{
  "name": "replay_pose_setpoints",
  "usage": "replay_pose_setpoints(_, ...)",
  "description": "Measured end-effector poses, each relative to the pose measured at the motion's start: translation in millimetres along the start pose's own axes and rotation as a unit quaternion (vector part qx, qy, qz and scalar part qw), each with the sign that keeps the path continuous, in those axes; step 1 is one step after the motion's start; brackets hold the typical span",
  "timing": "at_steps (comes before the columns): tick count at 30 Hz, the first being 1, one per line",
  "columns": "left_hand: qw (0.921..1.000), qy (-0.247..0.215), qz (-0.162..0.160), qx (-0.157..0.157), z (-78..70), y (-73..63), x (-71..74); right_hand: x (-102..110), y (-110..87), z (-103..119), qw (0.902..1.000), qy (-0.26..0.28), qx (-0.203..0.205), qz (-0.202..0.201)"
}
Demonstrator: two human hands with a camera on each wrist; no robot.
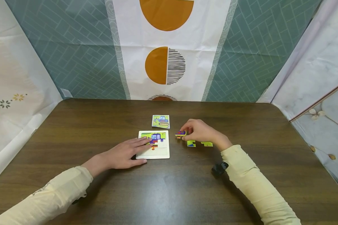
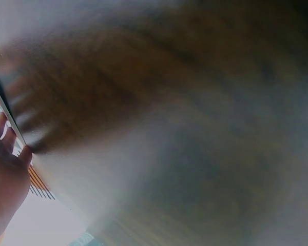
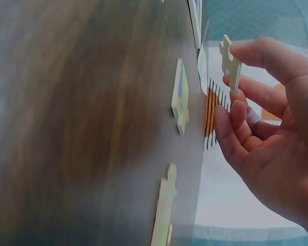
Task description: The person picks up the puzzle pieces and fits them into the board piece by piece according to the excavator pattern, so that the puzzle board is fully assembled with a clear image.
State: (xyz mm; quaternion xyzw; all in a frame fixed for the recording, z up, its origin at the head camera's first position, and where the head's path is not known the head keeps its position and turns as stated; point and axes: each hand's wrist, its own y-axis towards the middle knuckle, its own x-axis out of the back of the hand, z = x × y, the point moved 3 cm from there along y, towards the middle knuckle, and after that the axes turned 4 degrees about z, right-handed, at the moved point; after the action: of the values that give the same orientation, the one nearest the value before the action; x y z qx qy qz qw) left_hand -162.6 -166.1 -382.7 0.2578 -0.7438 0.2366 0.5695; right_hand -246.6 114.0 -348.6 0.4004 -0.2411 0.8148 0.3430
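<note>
My left hand [image 1: 126,153] lies with straight fingers across the left side of a white puzzle tray [image 1: 165,153], thumb along its near edge. Part of a picture of a purple vehicle on green [image 1: 158,136] fills the tray's upper portion; its lower part shows bare white. To the right of the tray, my right hand [image 1: 198,130] pinches a puzzle piece [image 1: 180,134] with purple, red and striped print between thumb and fingers. In the right wrist view the puzzle piece [image 3: 231,64] is held up off the table, seen from its pale back and edge.
Two loose green puzzle pieces lie under and beside the right hand: one with a blue corner [image 1: 191,143] and a plainer one [image 1: 207,144]. Behind the tray sits a square picture card [image 1: 161,121] of a digger. A patterned cloth [image 1: 166,37] hangs beyond the brown table [image 1: 163,190].
</note>
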Motion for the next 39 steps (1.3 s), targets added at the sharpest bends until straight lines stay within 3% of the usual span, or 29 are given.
replay_pose_setpoints(17,1.0000,-0.004,-0.008,-0.004,0.0,0.1,1.0,-15,17.9,24,0.9978,-0.021,0.051,0.038)
replay_pose_setpoints(31,1.0000,0.005,-0.007,-0.003,-1.3,2.0,1.8,-28,31.7,41,0.9904,-0.058,0.106,0.067)
replay_pose_setpoints(39,0.9998,0.014,-0.010,-0.013,-2.8,0.9,3.0,-35,37.6,44,0.9899,-0.058,0.104,0.077)
